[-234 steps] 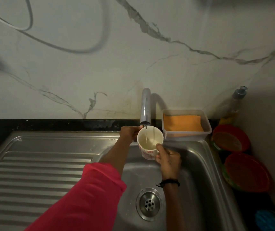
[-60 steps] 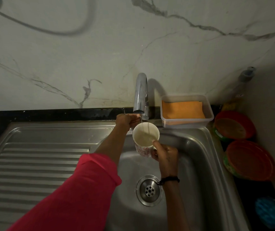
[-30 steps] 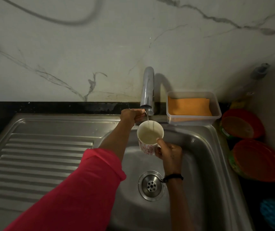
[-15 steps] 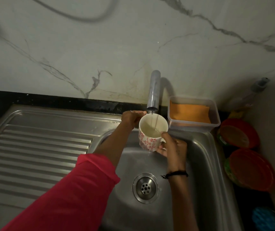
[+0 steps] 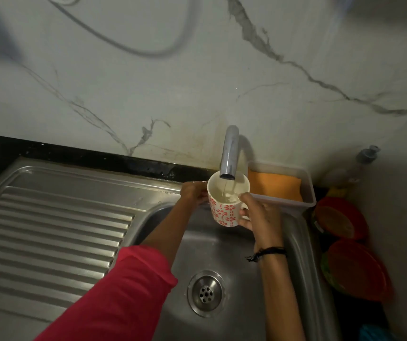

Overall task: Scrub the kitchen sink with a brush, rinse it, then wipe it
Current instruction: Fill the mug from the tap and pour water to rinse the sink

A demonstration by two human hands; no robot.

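The sink (image 5: 303, 279) fills the lower middle of the view, its basin sunk to the right of a ribbed drainboard (image 5: 49, 227), so the whole unit's long axis runs left to right along the marble wall (image 5: 148, 82), with the drain (image 5: 206, 293) at the basin floor. Over the basin's back edge the right hand (image 5: 259, 214) grasps a flower-patterned mug (image 5: 227, 201), fingers wrapped at the handle side and thumb on the rim, holding it upright, mouth up, directly under the faucet (image 5: 229, 153) so a thin stream lands inside; this looks like collecting rinse water, judging by the task. The left hand (image 5: 193, 193) reaches behind the mug toward the faucet base, probably working the tap; its fingers curl, but whether they clench a handle cannot be told, since the mug hides them. Just right of the faucet sits a clear tub (image 5: 305, 188) holding an orange cloth (image 5: 273, 188), handy for wiping. Farther right are 2 red bowls (image 5: 345, 242) and a pump bottle (image 5: 365, 156).
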